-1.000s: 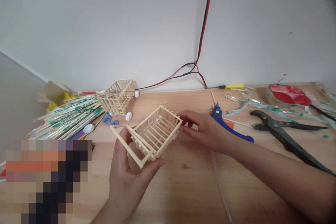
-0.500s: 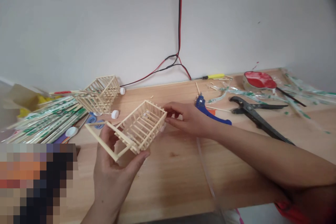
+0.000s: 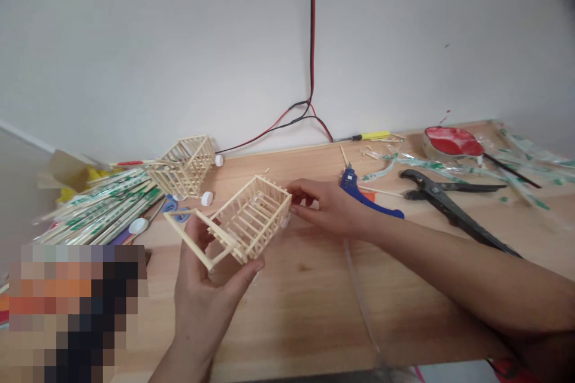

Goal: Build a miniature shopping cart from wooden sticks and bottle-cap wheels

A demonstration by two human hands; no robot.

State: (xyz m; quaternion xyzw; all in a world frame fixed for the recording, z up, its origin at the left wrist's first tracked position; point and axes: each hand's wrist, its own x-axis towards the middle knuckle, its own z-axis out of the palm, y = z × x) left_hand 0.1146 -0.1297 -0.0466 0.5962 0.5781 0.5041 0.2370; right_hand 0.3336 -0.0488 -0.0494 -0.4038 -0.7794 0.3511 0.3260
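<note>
From my end of the feed, everything is placed by the stick cart [image 3: 268,228], a small slatted frame of pale sticks held tilted over the tabletop [image 3: 309,311]; I cannot tell whether its underside touches the wood. My left hand [image 3: 200,293] grips the cart's handle end between thumb and curled fingers. My right hand [image 3: 330,206] is at the cart's opposite end, fingers bent and close together by the corner above a white cap [image 3: 285,222] — whether they pinch anything there, I cannot tell. I judge the step in hand as steadying the frame with one hand while the other works at or checks that end. The next move calls for a light, even hold, since the thin sticks look easy to flex. Beyond the cart to its left stands a second stick cart [image 3: 184,166]; to its right lie a blue glue gun [image 3: 354,190] and, farther off, black pliers [image 3: 435,190].
</note>
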